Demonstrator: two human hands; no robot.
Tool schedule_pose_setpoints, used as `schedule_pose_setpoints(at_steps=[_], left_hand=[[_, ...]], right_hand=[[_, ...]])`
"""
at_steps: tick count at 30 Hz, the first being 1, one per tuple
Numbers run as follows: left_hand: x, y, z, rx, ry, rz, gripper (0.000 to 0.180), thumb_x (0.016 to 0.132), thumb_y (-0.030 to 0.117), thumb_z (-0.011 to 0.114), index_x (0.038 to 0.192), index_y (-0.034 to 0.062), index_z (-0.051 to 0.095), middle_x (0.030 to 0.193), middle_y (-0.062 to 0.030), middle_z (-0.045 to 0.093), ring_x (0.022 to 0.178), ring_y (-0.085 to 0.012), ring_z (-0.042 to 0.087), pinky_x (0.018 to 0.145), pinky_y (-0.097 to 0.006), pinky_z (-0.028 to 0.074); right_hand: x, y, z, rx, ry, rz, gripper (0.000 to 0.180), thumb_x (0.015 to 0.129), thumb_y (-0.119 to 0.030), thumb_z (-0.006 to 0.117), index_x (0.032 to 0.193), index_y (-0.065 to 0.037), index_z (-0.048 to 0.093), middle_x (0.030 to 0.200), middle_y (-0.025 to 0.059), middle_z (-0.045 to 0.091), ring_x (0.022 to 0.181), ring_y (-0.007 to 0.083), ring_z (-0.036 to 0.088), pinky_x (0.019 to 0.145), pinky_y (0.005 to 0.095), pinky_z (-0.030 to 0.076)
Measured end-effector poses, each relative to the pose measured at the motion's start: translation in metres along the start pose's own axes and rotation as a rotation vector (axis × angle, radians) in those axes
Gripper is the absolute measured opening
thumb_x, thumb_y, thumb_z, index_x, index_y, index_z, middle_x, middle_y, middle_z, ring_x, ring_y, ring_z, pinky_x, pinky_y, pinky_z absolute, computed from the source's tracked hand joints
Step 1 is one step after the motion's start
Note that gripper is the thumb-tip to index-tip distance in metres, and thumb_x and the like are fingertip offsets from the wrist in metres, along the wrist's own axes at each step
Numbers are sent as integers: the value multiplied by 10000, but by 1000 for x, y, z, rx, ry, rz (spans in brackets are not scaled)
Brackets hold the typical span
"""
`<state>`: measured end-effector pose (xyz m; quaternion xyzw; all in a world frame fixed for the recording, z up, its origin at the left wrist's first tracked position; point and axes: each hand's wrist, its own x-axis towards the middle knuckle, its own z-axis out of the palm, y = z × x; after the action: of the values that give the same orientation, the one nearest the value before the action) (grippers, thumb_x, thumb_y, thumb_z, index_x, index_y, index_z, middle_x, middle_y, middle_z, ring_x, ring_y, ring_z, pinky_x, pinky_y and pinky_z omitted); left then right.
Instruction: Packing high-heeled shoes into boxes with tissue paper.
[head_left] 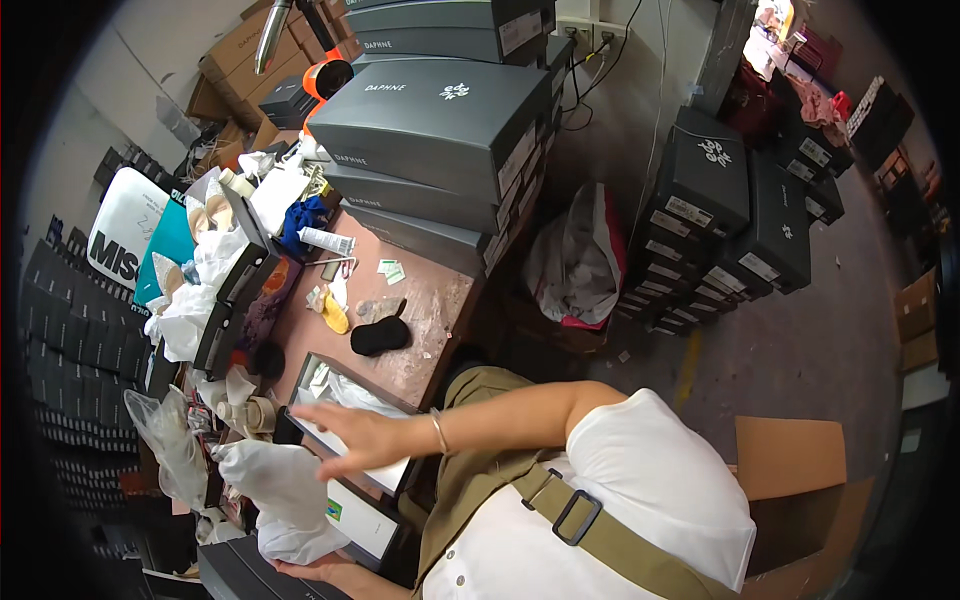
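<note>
My left hand, low in the view, is closed under a white wrapped bundle. What lies inside the wrapping is hidden. My right hand is stretched out, its fingers spread and holding nothing, with a bracelet on the wrist. It is just right of the bundle's top and over an open shoebox lined with white paper. Below that hand is a white box part with a small green and yellow label. A closed dark box lies under the bundle at the lower left.
Tall stacks of dark grey shoeboxes stand on the worktable. A black oval pad, a yellow piece and a white tube lie nearby. Open boxes of shoes line the left. A lined bin stands beside the table.
</note>
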<state>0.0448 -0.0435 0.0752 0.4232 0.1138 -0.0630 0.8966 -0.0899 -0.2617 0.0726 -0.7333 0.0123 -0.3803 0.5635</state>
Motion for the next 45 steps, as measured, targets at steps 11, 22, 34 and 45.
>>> schedule_pose_setpoints(at_steps=[11,22,34,45], left_hand=[[54,-27,-37,98,-88,-19,693,860,579,392,1342,86,457,1350,-142,485,1238,-363,466,1028,-520,386],[-5,6,-12,32,-146,-130,680,873,581,398,1323,78,483,1345,-128,499,1236,-356,469,1046,-520,365],[165,-9,-77,286,-133,-394,639,904,576,439,1310,84,488,1304,-110,534,1196,-308,515,1015,-465,413],[221,11,-60,558,-369,-62,562,940,524,430,1200,41,554,1157,-107,621,1030,-271,614,933,-436,483]], right_hand=[[-38,16,20,110,-404,290,124,881,-104,568,867,20,568,712,146,654,606,263,642,642,386,505],[-2,27,-22,388,-274,88,424,882,-244,626,1236,-31,533,1044,146,630,975,207,605,838,334,482],[-52,58,-71,145,-512,367,319,901,-187,600,1147,15,581,967,116,661,842,154,647,773,297,517],[-111,47,-135,314,81,804,251,906,-115,597,1138,-21,593,950,50,631,781,94,592,679,233,506]])
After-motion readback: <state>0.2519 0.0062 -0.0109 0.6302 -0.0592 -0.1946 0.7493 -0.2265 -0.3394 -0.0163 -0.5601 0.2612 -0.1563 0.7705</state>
